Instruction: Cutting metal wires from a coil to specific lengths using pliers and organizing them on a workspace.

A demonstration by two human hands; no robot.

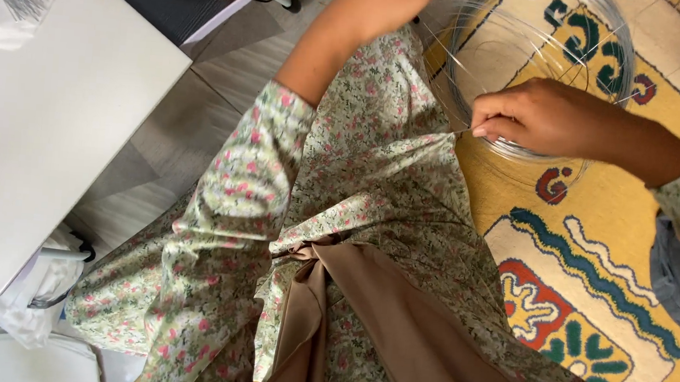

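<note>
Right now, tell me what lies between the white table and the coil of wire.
In the head view, between the white table and the coil of wire lie grey floor and the person's floral-clothed lap, crossed by the left forearm.

We have one view, worn on the head, looking steeply down and close over our lap onto the floor. The white table [72,105] sits at nine o'clock, the patterned rug [593,259] at three o'clock.
</note>
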